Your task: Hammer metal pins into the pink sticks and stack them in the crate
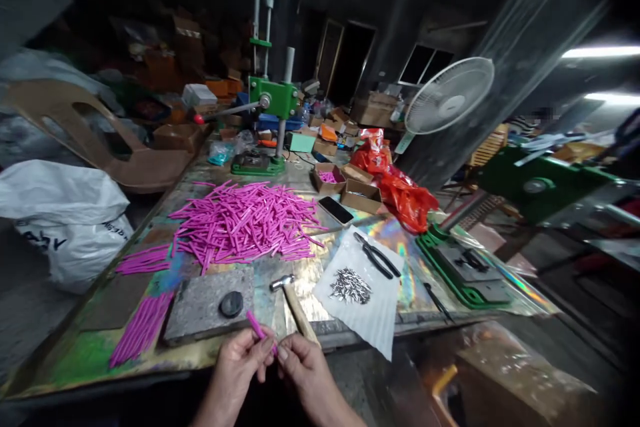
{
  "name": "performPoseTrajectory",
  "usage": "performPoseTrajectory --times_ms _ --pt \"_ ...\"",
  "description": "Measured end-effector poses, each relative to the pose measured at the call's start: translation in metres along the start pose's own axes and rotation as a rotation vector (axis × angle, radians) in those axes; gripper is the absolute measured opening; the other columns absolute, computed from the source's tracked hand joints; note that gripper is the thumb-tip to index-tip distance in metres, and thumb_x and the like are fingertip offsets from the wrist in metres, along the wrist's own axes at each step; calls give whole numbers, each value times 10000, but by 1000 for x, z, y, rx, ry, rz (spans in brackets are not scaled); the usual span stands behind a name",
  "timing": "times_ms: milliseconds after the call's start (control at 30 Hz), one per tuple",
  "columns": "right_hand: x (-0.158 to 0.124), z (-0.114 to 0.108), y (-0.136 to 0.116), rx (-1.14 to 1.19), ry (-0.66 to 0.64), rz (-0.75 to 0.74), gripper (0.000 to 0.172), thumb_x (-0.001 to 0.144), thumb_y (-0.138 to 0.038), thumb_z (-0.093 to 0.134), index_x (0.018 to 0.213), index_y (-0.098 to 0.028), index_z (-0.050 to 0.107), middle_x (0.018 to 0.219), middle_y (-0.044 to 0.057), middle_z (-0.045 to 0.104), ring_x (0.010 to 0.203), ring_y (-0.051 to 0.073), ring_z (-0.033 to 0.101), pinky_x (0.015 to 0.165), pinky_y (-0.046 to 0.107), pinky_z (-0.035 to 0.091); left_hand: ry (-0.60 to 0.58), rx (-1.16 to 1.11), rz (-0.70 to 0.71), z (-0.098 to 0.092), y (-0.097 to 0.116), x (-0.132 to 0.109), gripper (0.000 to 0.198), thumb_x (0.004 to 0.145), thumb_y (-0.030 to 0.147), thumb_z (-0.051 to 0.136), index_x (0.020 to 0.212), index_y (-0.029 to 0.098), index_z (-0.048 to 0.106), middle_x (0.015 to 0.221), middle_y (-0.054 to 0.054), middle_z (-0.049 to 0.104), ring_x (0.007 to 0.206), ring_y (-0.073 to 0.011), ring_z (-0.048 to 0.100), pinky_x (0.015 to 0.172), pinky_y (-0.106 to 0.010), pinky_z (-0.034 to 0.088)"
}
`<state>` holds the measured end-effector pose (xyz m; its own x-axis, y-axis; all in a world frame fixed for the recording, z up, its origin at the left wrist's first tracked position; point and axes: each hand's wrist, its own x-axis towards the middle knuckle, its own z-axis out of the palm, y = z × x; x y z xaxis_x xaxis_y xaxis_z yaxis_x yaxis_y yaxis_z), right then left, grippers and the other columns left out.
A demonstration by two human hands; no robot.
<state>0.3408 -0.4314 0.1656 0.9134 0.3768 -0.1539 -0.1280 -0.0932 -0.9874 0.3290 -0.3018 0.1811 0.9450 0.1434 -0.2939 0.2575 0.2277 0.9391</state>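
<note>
Near the table's front edge, my left hand (246, 355) is closed round a short pink stick (255, 324), its upper end poking out tilted. My right hand (303, 357) pinches right at the stick's lower end; its fingertips hide what lies between them. Just beyond stands a grey block (200, 303) with a round black piece (231, 304) on it. A hammer (295, 303) lies by my right hand. To the right, a white foam sheet (385, 330) bears small metal pins (351, 286) and black-handled pliers (377, 256). A large heap of pink sticks (245, 220) covers the table's middle.
More pink sticks (141, 328) lie in rows at left. Green hand presses stand at the back (273, 97) and right (465, 273). A phone (336, 210), small cardboard boxes (361, 196) and a red bag (405, 197) sit behind. A fan (450, 97) stands beyond.
</note>
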Motion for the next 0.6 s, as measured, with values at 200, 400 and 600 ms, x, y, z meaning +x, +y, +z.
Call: performPoseTrajectory --times_ms 200,400,600 --pt "21 -75 10 -642 353 -100 218 803 -275 349 743 -167 529 676 34 551 656 163 512 607 255 393 47 51 -13 -4 2 -1 355 539 469 676 652 138 616 452 36 537 371 -71 402 404 -191 325" --pt "51 -120 26 -952 353 -110 172 713 -98 413 643 -165 555 687 54 550 691 174 488 654 285 365 59 26 -63 -2 -3 -1 384 493 485 695 651 144 619 450 31 534 395 -89 416 386 -195 333" --pt "59 -114 36 -1068 294 -93 131 816 -241 492 809 -133 566 837 25 575 779 153 540 713 345 419 60 68 -56 -2 -5 0 398 489 500 689 630 133 623 434 34 521 366 -71 401 380 -187 309"
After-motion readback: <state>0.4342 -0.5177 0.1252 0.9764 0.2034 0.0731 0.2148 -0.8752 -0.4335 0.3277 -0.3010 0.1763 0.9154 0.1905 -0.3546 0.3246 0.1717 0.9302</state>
